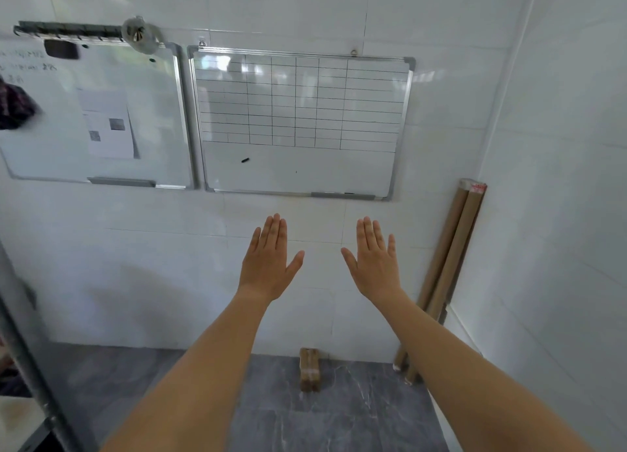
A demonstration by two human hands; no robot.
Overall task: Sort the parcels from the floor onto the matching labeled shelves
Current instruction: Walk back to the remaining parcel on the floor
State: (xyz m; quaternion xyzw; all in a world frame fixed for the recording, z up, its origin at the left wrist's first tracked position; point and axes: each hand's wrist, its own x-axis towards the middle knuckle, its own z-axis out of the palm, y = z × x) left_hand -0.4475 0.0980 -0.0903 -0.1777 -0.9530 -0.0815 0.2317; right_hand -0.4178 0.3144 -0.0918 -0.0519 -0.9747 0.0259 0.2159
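Note:
My left hand (pixel 268 260) and my right hand (pixel 373 261) are stretched out side by side in front of a white tiled wall, backs toward me, fingers straight and together, holding nothing. A small brown cardboard parcel (pixel 309 369) with clear tape across it lies on the grey marbled floor (pixel 339 417) against the wall, below and between my hands. No labeled shelf is clearly in view.
Two whiteboards hang on the wall: one with a drawn grid (pixel 298 125), one with pinned papers (pixel 98 119). Two long brown cardboard tubes (pixel 448 268) lean in the right corner. A grey metal post (pixel 30 366) runs down the left edge.

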